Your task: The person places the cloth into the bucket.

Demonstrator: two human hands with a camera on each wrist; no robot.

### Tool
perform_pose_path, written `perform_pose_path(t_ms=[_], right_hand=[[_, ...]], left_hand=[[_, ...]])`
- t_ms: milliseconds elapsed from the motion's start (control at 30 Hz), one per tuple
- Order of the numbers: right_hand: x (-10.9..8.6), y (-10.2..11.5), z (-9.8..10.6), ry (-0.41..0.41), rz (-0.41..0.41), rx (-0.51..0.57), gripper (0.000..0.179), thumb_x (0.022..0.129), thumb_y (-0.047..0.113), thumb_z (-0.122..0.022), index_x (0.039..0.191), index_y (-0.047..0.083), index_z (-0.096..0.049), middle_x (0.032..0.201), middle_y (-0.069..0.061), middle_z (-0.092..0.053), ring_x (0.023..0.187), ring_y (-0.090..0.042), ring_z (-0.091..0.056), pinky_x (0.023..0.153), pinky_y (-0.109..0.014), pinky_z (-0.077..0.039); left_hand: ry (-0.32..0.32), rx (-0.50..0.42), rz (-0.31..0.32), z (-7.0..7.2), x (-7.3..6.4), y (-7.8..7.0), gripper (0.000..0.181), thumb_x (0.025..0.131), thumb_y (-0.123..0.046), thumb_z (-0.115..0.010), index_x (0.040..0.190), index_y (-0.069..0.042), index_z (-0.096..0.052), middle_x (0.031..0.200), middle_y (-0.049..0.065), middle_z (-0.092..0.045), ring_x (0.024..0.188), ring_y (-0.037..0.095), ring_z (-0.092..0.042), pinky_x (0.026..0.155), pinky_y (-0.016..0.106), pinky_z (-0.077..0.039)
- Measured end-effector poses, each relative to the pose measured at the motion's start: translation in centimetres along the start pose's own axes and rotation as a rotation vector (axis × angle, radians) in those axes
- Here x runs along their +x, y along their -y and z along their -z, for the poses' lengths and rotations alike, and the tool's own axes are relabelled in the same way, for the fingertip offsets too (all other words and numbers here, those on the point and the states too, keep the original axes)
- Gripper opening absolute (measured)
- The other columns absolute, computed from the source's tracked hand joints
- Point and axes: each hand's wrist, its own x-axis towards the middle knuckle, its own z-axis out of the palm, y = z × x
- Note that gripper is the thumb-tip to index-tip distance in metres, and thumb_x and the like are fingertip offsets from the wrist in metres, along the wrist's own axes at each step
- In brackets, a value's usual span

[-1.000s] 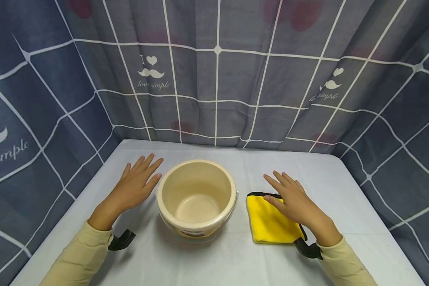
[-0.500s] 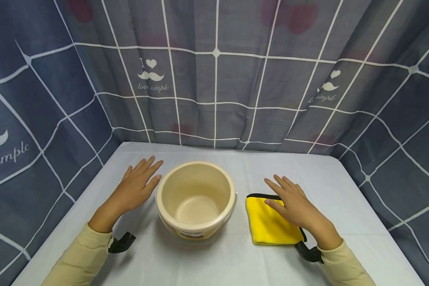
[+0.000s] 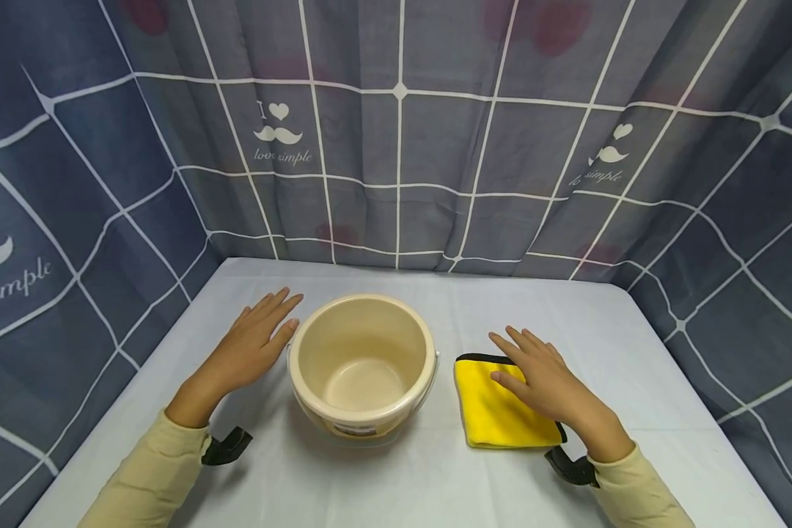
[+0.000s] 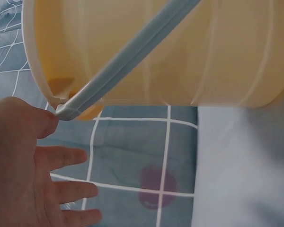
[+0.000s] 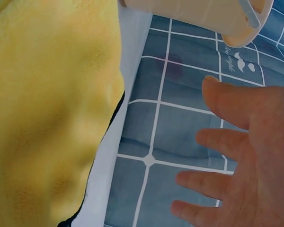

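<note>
A cream plastic bucket (image 3: 363,422) stands upright on the white table, its inside bare down to the bottom. Its grey-white handle (image 4: 128,61) hangs down along the side in the left wrist view. My left hand (image 3: 254,348) is held beside the bucket's left rim, fingers spread and holding nothing, the thumb close to the handle's end. To the bucket's right lies a folded yellow cloth (image 3: 495,411) with black edging. Above it hovers my right hand (image 3: 544,374), fingers straight and spread, nothing in its grasp; the right wrist view shows the cloth (image 5: 52,109) below the palm.
The white-covered table (image 3: 422,484) fills the lower part of the head view. A grey-blue checked curtain (image 3: 369,147) encloses it at the back and both sides. Each wrist carries a black mount (image 3: 226,446).
Both hands hold nearly the same places; the right hand has sunk very slightly. Bucket and cloth stay where they were, and the head view shifts a little.
</note>
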Motion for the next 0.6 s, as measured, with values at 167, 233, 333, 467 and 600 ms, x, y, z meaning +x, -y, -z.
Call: perform_pose_path(t_ms=[167,233,333,467,600], right_hand=[[-0.11,0.0,-0.29,0.007,-0.005,0.002,0.063,0.1,0.037,-0.066,0.154,0.012,-0.045,0.158,-0.026,-0.034,0.144,-0.053,-0.025,0.108,-0.076,-0.016],[-0.13,-0.04,-0.4,0.012,-0.005,0.004,0.064,0.1,0.038,-0.065,0.155,0.012,-0.045,0.158,-0.026,-0.034,0.144,-0.053,-0.024,0.108,-0.076,-0.016],[-0.12,-0.12,-0.54,0.014,-0.002,0.004,0.064,0.1,0.039,-0.065,0.155,0.012,-0.044,0.158,-0.026,-0.034,0.144,-0.053,-0.025,0.108,-0.076,-0.016],[-0.16,-0.14,-0.6,0.017,0.001,0.003,0.063,0.1,0.039,-0.065,0.154,0.012,-0.045,0.157,-0.026,-0.035,0.143,-0.053,-0.026,0.108,-0.076,-0.017],[-0.27,-0.04,-0.61,0.025,-0.001,0.005,0.062,0.1,0.038,-0.065,0.154,0.012,-0.046,0.157,-0.026,-0.036,0.143,-0.054,-0.027,0.108,-0.076,-0.018]], left_hand=[[-0.026,-0.028,-0.012,-0.2,0.03,0.12,0.052,0.111,-0.035,-0.04,0.155,-0.007,-0.042,0.161,0.024,-0.031,0.147,0.049,-0.023,0.112,0.072,-0.014],[-0.033,-0.035,-0.014,-0.27,0.05,0.16,0.052,0.111,-0.035,-0.04,0.155,-0.007,-0.043,0.161,0.023,-0.031,0.146,0.049,-0.024,0.112,0.071,-0.015],[-0.045,-0.048,-0.018,-0.29,0.08,0.2,0.051,0.111,-0.035,-0.04,0.154,-0.007,-0.043,0.16,0.023,-0.032,0.146,0.049,-0.025,0.112,0.071,-0.016],[-0.049,-0.075,-0.028,-0.33,0.15,0.21,0.051,0.111,-0.034,-0.041,0.154,-0.006,-0.043,0.161,0.022,-0.032,0.147,0.046,-0.025,0.113,0.069,-0.017],[-0.043,-0.108,-0.027,-0.49,0.2,0.21,0.052,0.111,-0.035,-0.04,0.154,-0.006,-0.043,0.161,0.022,-0.031,0.148,0.044,-0.025,0.114,0.065,-0.02]])
